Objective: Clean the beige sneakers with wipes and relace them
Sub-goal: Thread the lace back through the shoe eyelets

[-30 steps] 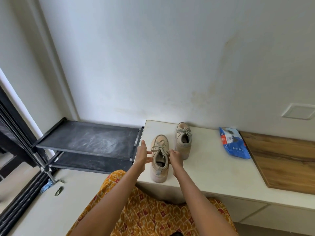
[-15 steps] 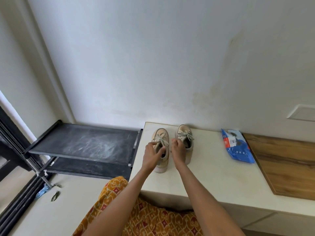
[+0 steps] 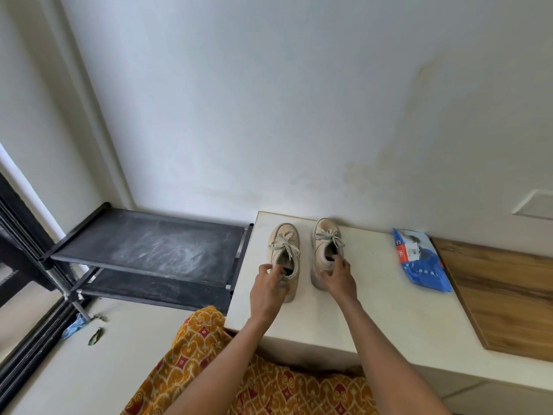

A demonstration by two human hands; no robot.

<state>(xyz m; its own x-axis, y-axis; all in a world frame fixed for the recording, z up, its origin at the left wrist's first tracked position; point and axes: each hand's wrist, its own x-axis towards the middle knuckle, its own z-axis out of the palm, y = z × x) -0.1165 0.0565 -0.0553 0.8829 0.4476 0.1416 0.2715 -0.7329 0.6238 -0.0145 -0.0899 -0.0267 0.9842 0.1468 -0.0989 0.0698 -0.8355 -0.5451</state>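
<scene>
Covering sneaker heels [image 3: 287,292]: both hands.

One view only, worn on the head. Looks forward and steeply down from above a white ledge [image 3: 389,319], facing a pale wall [image 3: 269,100] that fills the upper half. Close enough that both forearms enter from the bottom edge and reach to mid-frame, the left hand [image 3: 269,290] and right hand [image 3: 338,275] just below centre. Wide-angle, with straight edges bowed near the borders. Takes in a dark shelf rack [image 3: 149,247] at left, floor [image 3: 45,369] at lower left, and a wooden panel [image 3: 508,295] at the right edge. No second view to overlap with.
</scene>
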